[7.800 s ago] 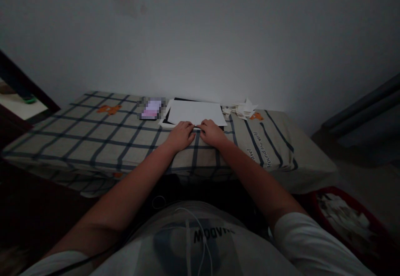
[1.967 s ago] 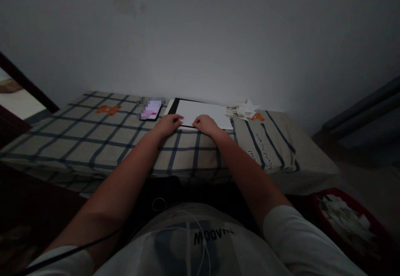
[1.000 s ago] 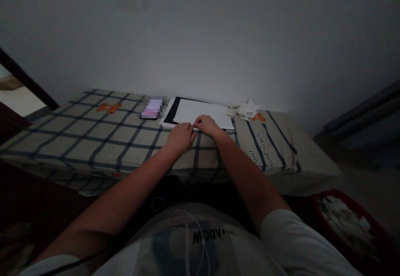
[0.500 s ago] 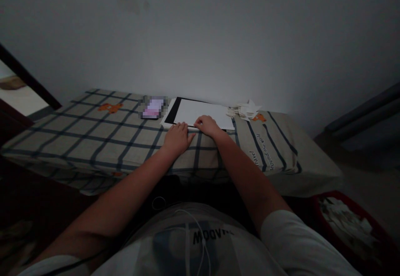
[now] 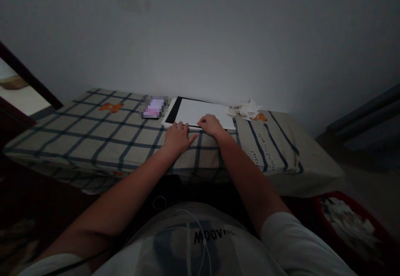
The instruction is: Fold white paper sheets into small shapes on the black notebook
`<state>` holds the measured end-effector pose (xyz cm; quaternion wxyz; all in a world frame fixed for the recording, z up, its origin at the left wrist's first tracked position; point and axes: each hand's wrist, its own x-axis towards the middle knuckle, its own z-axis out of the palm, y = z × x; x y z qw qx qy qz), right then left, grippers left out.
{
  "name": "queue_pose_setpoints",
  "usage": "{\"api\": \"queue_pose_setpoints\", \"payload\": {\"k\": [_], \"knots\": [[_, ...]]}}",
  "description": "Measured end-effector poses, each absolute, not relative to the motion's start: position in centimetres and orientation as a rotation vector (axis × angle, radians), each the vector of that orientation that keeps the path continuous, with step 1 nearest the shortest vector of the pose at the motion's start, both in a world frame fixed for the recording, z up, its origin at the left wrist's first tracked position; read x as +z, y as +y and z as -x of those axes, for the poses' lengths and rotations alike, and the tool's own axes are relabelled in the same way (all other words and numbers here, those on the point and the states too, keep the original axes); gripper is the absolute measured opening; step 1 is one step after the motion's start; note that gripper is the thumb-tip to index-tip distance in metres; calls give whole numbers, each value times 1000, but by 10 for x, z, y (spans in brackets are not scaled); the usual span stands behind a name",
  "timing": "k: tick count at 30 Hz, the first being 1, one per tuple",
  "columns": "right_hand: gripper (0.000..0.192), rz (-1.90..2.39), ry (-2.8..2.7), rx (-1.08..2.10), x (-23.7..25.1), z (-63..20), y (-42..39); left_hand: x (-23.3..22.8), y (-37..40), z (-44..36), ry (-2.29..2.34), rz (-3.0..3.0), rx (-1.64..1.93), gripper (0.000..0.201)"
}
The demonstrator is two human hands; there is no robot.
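Note:
A white sheet of paper [image 5: 193, 111] lies on a dark, flat board [image 5: 172, 117], with more white showing beneath the board's left side. My left hand [image 5: 177, 138] rests palm down at the near left edge of this stack, fingers on the edge and thumb stretched to the right. Just right of it, my right hand [image 5: 212, 125] is curled with thumb and fingers pinched at the sheet's near edge. Anything between those fingertips is too small or hidden to make out.
A pile of white paper pieces [image 5: 246, 110] sits right of the sheet. On the left lies a blurred phone [image 5: 153, 107]. Checked cloth [image 5: 131, 142] covers the table, which stands against a wall [image 5: 200, 38]. A red basket [image 5: 337, 195] of paper scraps is at lower right.
My right hand has shifted very slightly to the right along the sheet's near edge. My left hand stays nearly in place, and the view has moved a little.

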<state>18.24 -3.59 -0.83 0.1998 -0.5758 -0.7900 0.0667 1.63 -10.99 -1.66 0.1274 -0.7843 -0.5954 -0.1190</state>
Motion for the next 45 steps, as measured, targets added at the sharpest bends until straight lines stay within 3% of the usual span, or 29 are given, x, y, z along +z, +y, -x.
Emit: {"api": "queue_pose_setpoints", "payload": {"k": [14, 21, 27, 36, 45], "knots": [[25, 1626, -2204, 219, -6, -188, -40, -14, -111, -18, -1709, 2275, -326, 65], [24, 1644, -2214, 134, -9, -186, -43, -16, -100, -15, -1395, 2515, -388, 55], [24, 1651, -2226, 104, -11, -186, -43, -14, -101, -14, -1414, 2517, -331, 56], [29, 1579, -2395, -307, -3, -185, -81, -8, -106, -24, -1455, 2458, -349, 65], [27, 1521, -2467, -215, -13, -179, -91, -12, -111, -26, -1464, 2416, -487, 57]]}}
